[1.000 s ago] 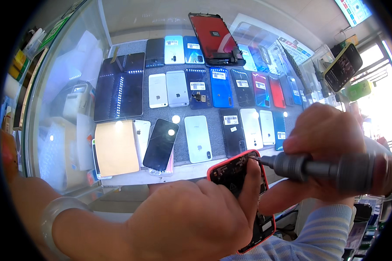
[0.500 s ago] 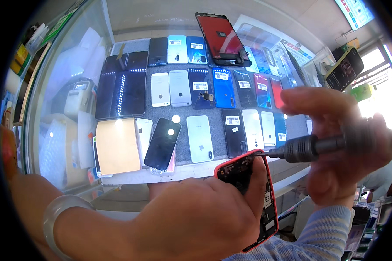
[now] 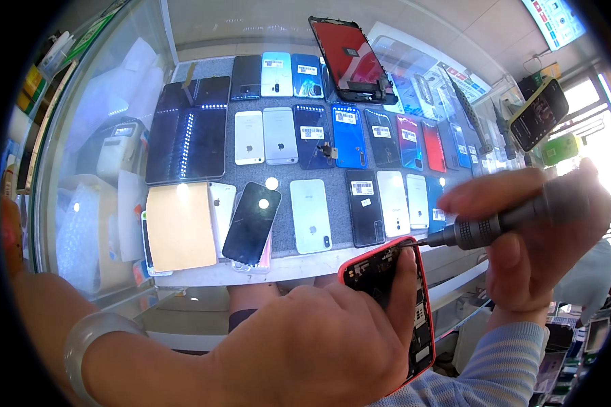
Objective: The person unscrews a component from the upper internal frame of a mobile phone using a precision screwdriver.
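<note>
My left hand (image 3: 319,332) grips an open phone (image 3: 421,312) with a red frame and exposed dark internals, tilted below the display case's front edge. My left index finger reaches up along the phone to its top end. My right hand (image 3: 536,244) holds a grey screwdriver (image 3: 480,232) horizontally, fingers curled around its handle, with the thin tip at the phone's top edge beside my left fingertip. A clear bangle circles my left wrist; a striped sleeve covers my right forearm. The back of my left hand hides part of the phone.
A glass case (image 3: 183,278) holds rows of phones, a large dark folded device (image 3: 170,146) and a tan pad (image 3: 180,227). A red-backed screen assembly (image 3: 339,51) lies at the back. A phone on a stand (image 3: 538,112) is upper right; packaging (image 3: 78,230) is left.
My right fingers loosened and rose around the screwdriver, then lowered somewhat over it. The screwdriver's handle shifted right. The phone in my left hand has moved slightly right.
</note>
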Tool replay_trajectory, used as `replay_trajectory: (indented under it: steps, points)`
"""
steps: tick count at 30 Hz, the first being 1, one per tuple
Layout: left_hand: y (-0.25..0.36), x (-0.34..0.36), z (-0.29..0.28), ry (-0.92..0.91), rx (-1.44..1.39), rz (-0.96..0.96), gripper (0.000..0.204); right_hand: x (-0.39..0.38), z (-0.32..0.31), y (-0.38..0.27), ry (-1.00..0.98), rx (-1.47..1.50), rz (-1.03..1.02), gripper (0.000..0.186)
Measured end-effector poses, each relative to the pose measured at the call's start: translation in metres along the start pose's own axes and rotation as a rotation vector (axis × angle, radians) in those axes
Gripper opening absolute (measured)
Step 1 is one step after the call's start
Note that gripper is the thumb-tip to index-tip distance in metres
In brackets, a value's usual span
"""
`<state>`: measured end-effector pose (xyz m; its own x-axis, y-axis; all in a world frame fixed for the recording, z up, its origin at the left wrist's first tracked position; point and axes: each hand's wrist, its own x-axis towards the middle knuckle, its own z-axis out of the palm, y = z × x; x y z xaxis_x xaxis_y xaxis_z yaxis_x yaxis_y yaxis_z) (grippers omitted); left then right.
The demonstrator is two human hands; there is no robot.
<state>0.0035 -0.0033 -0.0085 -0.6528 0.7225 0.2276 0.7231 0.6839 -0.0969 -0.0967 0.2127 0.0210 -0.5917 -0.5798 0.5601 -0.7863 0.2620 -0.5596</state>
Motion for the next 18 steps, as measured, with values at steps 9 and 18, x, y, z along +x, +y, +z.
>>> replay_trajectory:
  steps: [9,18]
  points:
    - [-0.002,0.003,0.001,0.009,-0.018,-0.011,0.087,0.007,-0.018,-0.012,-0.293,-0.282,-0.073,0.047]
    - [-0.007,0.005,-0.010,-0.085,-0.075,0.000,0.103,0.014,-0.018,0.019,-0.110,-0.012,-0.279,0.082]
